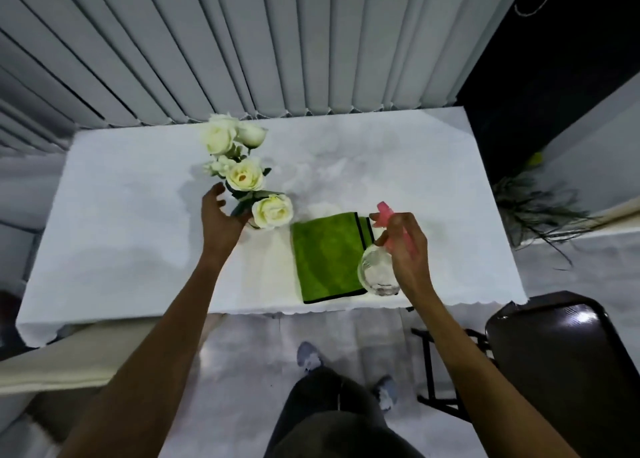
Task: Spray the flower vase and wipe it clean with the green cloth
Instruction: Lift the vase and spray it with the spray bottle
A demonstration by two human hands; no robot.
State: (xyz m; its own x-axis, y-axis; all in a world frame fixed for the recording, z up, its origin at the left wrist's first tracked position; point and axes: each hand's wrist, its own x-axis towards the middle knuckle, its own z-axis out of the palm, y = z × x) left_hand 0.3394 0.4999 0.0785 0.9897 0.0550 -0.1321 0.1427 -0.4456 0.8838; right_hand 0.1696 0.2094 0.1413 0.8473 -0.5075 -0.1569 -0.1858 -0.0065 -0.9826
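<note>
White roses [242, 175] rise from a vase that is mostly hidden behind my left hand [219, 220] and the blooms. My left hand is at the stems, fingers spread beside them; a firm grip is not clear. The green cloth [327, 257] with black edging lies flat on the white table, right of the flowers. My right hand [405, 250] holds a clear round spray bottle [375, 272] with a pink trigger head [386, 215], lifted just over the cloth's right edge, nozzle pointing left toward the flowers.
The table [138, 232] has a white cover and stands against grey vertical blinds [277, 42]. A dark chair [568, 364] stands at the right front. A dark plant [530, 208] lies off the table's right side. My legs and shoes show below.
</note>
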